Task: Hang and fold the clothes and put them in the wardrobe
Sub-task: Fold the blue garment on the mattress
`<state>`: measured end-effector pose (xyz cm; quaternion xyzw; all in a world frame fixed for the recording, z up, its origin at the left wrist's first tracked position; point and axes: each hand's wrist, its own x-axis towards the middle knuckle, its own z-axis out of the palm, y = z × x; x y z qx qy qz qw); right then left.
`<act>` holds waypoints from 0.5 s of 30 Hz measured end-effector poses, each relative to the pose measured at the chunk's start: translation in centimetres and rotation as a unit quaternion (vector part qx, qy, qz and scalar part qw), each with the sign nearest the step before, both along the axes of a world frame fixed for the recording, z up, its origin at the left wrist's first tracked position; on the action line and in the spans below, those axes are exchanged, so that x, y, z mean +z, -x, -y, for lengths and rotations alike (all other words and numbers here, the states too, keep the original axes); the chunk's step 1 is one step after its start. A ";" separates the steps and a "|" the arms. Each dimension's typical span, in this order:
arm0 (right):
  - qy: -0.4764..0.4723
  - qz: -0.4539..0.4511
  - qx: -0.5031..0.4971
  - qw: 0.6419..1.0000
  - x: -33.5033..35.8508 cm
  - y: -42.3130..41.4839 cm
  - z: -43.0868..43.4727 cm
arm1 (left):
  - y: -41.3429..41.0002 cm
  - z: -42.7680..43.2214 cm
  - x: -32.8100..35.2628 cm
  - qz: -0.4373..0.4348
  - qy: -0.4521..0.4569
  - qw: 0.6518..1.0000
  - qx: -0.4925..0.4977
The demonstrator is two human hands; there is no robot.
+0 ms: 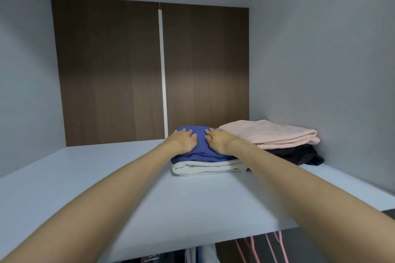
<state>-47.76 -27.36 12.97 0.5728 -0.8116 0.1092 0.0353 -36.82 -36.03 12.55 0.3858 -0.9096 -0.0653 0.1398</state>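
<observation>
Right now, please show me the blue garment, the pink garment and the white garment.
blue garment (202, 156): head view, its front fold
pink garment (267, 132): head view, its top layer
white garment (205, 168): head view, its front edge

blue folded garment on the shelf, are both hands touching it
Touching. The head view shows the left hand and the right hand lying flat on top of the blue folded garment, fingers spread on its fabric with no gap.

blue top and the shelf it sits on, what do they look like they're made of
The blue top looks like soft matte knit cloth, perhaps cotton jersey: it bulges and creases in rounded folds. The shelf looks like smooth pale board, probably laminate: flat, even colour, faint sheen, crisp front edge.
</observation>
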 end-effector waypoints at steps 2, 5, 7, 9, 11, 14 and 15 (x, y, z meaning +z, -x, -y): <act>0.026 -0.002 -0.003 1.000 0.7 -0.4 -1.1 | -0.9 -0.8 0.6 -0.001 -0.005 1.000 0.005; 0.095 0.015 0.012 0.995 1.8 -1.2 -3.6 | -2.6 -2.5 1.2 -0.028 0.004 1.000 0.009; 0.131 0.025 0.027 0.991 2.4 -1.9 -5.9 | -3.8 -4.2 1.5 -0.058 0.014 0.998 0.007; 0.157 0.020 0.044 0.986 2.6 -2.6 -8.5 | -5.0 -6.4 2.0 -0.095 0.012 0.995 0.006; 0.185 0.013 0.057 0.981 2.7 -3.5 -11.2 | -6.1 -8.9 2.5 -0.134 0.014 0.991 0.000; 0.224 0.014 0.071 0.972 2.5 -5.1 -15.5 | -7.9 -13.2 3.0 -0.197 0.023 0.980 -0.012; 0.239 0.014 0.075 0.968 2.3 -5.6 -16.9 | -8.7 -14.7 2.9 -0.215 0.027 0.976 -0.013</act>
